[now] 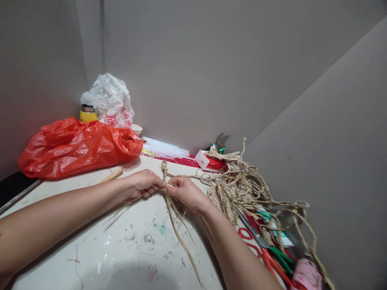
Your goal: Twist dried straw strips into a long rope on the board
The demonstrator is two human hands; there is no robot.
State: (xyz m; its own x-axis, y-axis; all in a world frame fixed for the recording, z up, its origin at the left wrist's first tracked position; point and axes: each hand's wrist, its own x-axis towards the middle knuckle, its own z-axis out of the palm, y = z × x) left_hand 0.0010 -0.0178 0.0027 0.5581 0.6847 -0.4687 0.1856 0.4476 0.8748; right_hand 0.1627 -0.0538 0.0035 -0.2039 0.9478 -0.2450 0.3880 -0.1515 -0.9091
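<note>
My left hand (pixel 147 183) and my right hand (pixel 185 191) meet near the middle of the white table. Both are closed, with fingertips pinching pale straw strands (pixel 173 215) at the lower end of a braided straw cord (pixel 164 171). The cord's looped top stands just beyond my fingers, and a length runs off right toward a tangled heap of braided cord (pixel 238 187). Loose strand ends hang down over the tabletop toward me, and some thin ones stick out below my left wrist. Exactly how the strands cross between my fingertips is hidden.
A red plastic bag (pixel 81 149) lies at the left, with a yellow jar (pixel 88 114) and white bag (pixel 110 100) behind. Translucent sticks (pixel 166 148) and a red-and-white box (pixel 210 162) line the back. Scissors (pixel 269 255), pruning shears (pixel 221 141) and a pink roll (pixel 307 274) are at right.
</note>
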